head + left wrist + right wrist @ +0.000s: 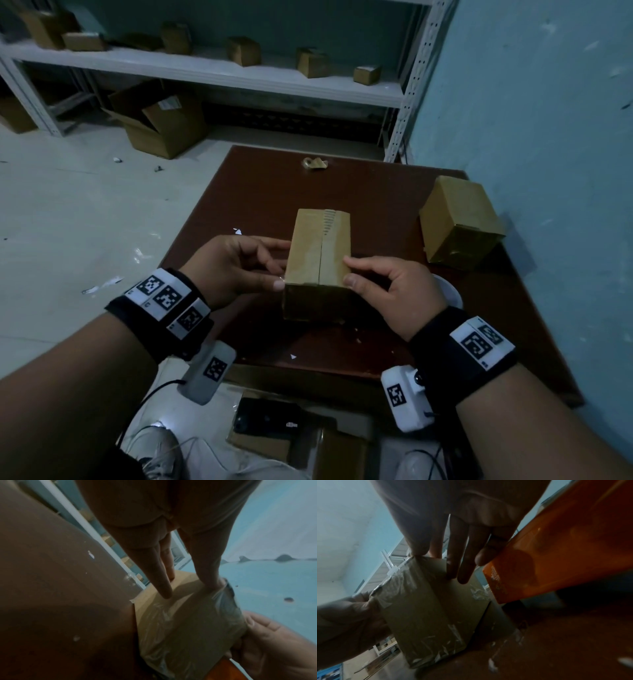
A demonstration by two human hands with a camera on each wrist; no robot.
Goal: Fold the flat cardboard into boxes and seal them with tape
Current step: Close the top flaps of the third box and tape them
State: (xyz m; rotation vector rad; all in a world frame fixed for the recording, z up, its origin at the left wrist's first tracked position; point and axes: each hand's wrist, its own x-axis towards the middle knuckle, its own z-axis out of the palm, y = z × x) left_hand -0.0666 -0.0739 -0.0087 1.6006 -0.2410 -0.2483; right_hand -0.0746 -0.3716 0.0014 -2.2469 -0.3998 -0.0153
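A small brown cardboard box stands on the dark brown table. Its top flaps are closed, with clear tape along the seam. My left hand grips its left side: the fingers lie against the side wall and the thumb sits on the near top edge. My right hand pinches the near right corner, and its fingers run down the right wall. Wrinkled tape covers the box's near end, which also shows between both hands in the right wrist view.
A second taped box lies at the table's right, near the blue wall. A white tape roll peeks out behind my right hand. A tape scrap sits at the far edge. Shelves hold several boxes. An open carton stands on the floor.
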